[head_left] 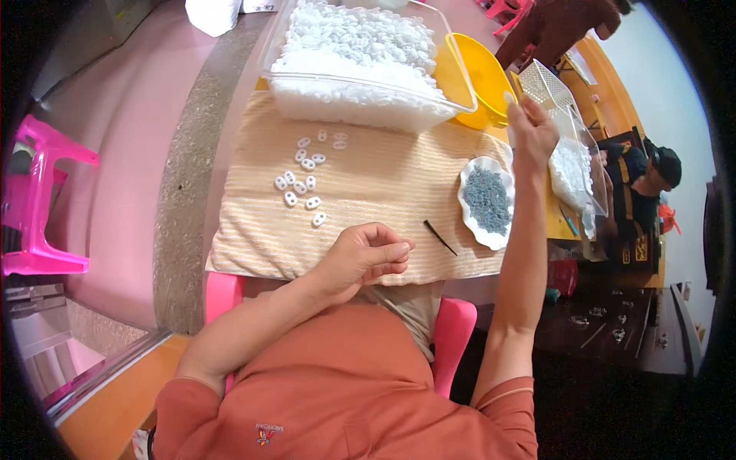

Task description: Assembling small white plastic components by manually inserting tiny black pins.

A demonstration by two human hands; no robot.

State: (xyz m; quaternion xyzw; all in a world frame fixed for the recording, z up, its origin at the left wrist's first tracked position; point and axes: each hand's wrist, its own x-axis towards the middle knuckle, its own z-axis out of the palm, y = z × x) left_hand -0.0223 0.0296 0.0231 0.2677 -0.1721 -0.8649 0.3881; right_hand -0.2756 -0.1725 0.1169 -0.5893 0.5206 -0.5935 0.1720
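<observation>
My left hand (pixel 366 257) is over the near edge of a striped beige cloth (pixel 383 176), thumb and fingertips pressed together; anything between them is too small to make out. My right hand (pixel 534 130) is stretched out beside a yellow basin (pixel 483 73), its fingers closed, with something pale at the tips that I cannot identify. Several small white oval pieces (pixel 300 186) with two holes each lie loose on the cloth. Small grey parts (pixel 487 201) fill a white scalloped dish (pixel 468 217) near my right forearm. A thin black stick-like tool (pixel 440 238) lies between that dish and my left hand.
A large clear bin (pixel 360 100) heaped with white pieces stands at the table's far side. Beyond my right arm are another clear bin (pixel 598 165) of white pieces, a white basket (pixel 546 83) and a seated person (pixel 636 180). A pink stool (pixel 46 195) stands at left.
</observation>
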